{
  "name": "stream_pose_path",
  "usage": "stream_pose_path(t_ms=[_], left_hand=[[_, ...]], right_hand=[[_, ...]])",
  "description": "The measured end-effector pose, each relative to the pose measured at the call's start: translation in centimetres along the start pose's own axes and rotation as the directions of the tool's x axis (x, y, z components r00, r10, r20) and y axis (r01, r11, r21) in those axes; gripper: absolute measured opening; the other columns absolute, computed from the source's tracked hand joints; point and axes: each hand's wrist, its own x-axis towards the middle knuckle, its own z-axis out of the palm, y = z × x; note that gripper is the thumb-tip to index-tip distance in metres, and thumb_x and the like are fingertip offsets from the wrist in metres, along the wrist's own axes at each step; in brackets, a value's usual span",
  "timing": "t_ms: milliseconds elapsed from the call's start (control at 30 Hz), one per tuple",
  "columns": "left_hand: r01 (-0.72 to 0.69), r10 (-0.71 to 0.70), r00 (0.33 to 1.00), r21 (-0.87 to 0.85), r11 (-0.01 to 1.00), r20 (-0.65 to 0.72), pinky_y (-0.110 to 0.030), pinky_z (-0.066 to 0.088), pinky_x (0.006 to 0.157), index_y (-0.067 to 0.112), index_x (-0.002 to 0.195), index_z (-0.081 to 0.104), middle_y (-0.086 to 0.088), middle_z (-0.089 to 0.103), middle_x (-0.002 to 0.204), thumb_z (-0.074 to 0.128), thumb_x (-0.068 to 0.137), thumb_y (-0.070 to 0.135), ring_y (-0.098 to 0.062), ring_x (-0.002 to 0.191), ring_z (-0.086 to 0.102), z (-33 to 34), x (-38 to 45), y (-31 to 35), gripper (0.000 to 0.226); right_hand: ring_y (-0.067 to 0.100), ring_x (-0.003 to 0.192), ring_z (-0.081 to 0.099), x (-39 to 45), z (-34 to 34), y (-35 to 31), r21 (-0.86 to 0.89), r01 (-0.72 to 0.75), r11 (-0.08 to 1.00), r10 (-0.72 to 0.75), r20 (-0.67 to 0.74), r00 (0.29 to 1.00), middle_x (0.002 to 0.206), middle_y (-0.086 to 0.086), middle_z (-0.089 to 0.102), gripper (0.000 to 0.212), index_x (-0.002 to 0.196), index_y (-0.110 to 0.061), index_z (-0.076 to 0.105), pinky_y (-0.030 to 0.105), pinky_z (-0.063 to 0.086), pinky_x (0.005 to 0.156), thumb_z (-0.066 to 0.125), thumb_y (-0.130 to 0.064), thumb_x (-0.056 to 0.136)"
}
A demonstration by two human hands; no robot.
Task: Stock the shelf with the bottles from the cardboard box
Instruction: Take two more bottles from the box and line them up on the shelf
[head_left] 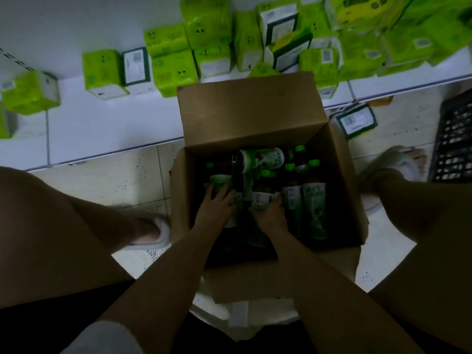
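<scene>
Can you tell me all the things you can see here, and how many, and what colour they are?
cardboard box: one, brown, open on the floor in front of the shelf
bottles: several, exact count unclear, dark with green caps and green-white labels, inside the box
shelf: one, white, low, behind the box
packs: many, bright green, on the shelf
fallen pack: one, green and white, on the floor right of the box
crate: one, black, far right
floor tiles: pale
slippers: two, white, on the feet
left hand: on a bottle in the box
right hand: gripping a bottle in the box
</scene>
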Motion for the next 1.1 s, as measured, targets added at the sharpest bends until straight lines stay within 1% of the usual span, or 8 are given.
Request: stream_pose_path(t_ms=[67,167,333,533,667,867,1000,1100], left_hand=[[-0.049,0.049,0.999,0.079,0.996,0.001,-0.061,-0.004,0.115,0.028,0.148,0.033,-0.004,0.003,0.163,0.052,0.094,0.028,-0.031,0.149,-0.012,0.2,0.7,-0.3,0.057],[-0.074,0.069,0.997,0.17,0.983,0.038,-0.063,-0.006,0.113,0.03,0.149,0.027,-0.003,0.001,0.163,0.053,0.094,0.03,-0.032,0.147,-0.018,0.5,1.3,0.0,0.061],[-0.103,0.104,0.995,0.149,0.984,0.002,-0.063,-0.004,0.114,0.028,0.148,0.028,-0.005,0.019,0.16,0.055,0.092,0.027,-0.034,0.149,-0.005,0.2,1.2,-0.3,0.062],[-0.088,0.082,0.992,-0.055,0.995,-0.095,-0.064,0.011,0.114,0.023,0.148,0.02,-0.005,0.023,0.158,0.057,0.091,0.021,-0.033,0.148,0.008,-0.3,-1.6,-1.5,0.069],[-0.102,0.023,0.968,-0.306,0.947,-0.252,-0.053,0.032,0.111,0.023,0.146,0.028,-0.005,0.037,0.15,0.058,0.089,0.025,-0.03,0.143,0.027,-0.7,-3.6,-2.0,0.064],[-0.04,-0.272,0.915,-0.737,0.675,-0.299,-0.041,0.05,0.088,0.027,0.131,0.037,-0.002,0.056,0.129,0.071,0.077,0.039,-0.024,0.117,0.054,-1.0,-6.6,-0.5,0.064],[-0.082,-0.444,0.875,-0.962,0.26,-0.194,-0.038,0.054,0.087,0.036,0.114,0.046,0.011,0.063,0.115,0.079,0.066,0.046,-0.012,0.106,0.06,-2.6,-8.0,0.1,0.059],[-0.13,-0.517,0.85,-0.991,-0.027,-0.097,-0.029,0.053,0.08,0.04,0.105,0.049,0.017,0.064,0.104,0.084,0.057,0.049,-0.006,0.098,0.061,-4.3,-9.1,-0.4,0.06]], right_hand=[[0.036,0.103,0.057,0.6,0.1,0.1,-0.012,-0.023,1.0,0.024,0.016,1.0,0.141,0.021,0.042,0.097,0.153,-0.008,-0.003,0.041,0.053,0.081,0.065,-0.034,0.089],[0.036,0.103,0.057,1.4,0.3,0.7,-0.057,-0.011,0.998,0.01,-0.012,1.0,0.137,0.021,0.048,0.083,0.153,-0.01,0.002,0.044,0.052,0.087,0.06,-0.014,0.093],[0.039,0.114,0.056,1.8,-0.1,1.3,0.039,0.033,0.999,-0.032,-0.02,0.999,0.134,0.017,0.052,0.08,0.153,-0.016,0.017,0.048,0.052,0.094,0.066,-0.017,0.089],[0.039,0.114,0.055,0.9,-1.3,1.8,0.201,0.123,0.972,-0.111,-0.071,0.991,0.13,0.015,0.057,0.06,0.14,-0.015,0.042,0.053,0.049,0.098,0.066,-0.008,0.085],[0.034,0.118,0.056,-0.9,-2.8,2.1,0.247,0.283,0.927,-0.263,-0.112,0.958,0.127,0.012,0.06,0.055,0.133,-0.011,0.049,0.046,0.049,0.097,0.069,-0.002,0.083],[0.034,0.114,0.059,-4.1,-4.5,2.2,0.266,0.445,0.855,-0.418,-0.155,0.895,0.12,0.019,0.063,0.045,0.122,0.001,0.054,0.051,0.05,0.097,0.067,0.009,0.08],[0.031,0.114,0.058,-6.8,-4.2,1.5,0.348,0.434,0.831,-0.391,-0.189,0.901,0.116,0.01,0.064,0.046,0.123,-0.007,0.054,0.04,0.05,0.093,0.064,0.009,0.081],[0.026,0.112,0.057,-9.0,-3.8,0.4,0.416,0.457,0.786,-0.404,-0.213,0.89,0.115,0.004,0.063,0.051,0.128,-0.014,0.052,0.041,0.049,0.095,0.067,0.001,0.082]])
